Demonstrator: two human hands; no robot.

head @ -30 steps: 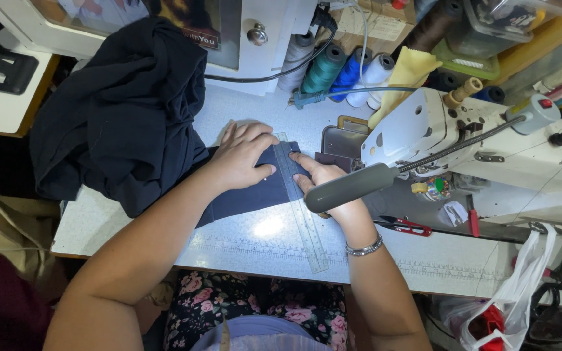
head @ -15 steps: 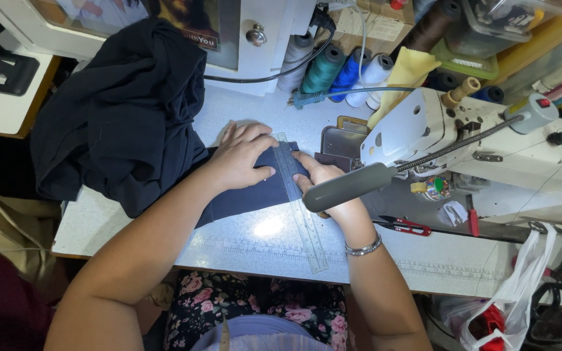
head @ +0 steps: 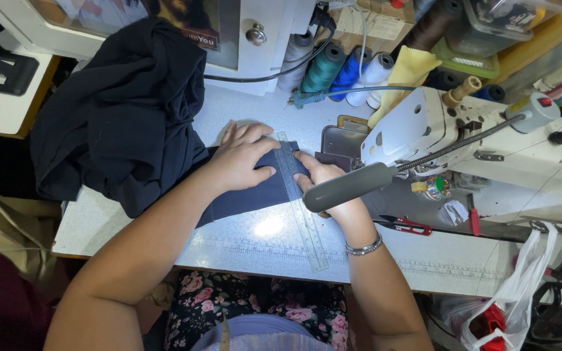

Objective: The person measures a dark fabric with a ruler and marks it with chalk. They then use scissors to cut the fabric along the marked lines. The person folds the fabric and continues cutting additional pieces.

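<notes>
while the left hand (head: 242, 159) lies spread on dark fabric (head: 255, 192), the right hand (head: 323, 179) presses a ruler (head: 304, 208).

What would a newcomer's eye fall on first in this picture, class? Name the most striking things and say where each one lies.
The eye goes first to the two hands at the centre of the pale table: the left hand presses flat on a strip of dark fabric, while the right hand steadies a clear ruler laid across it. To the right stands a white sewing machine; a heap of dark cloth lies at the upper left.
</notes>
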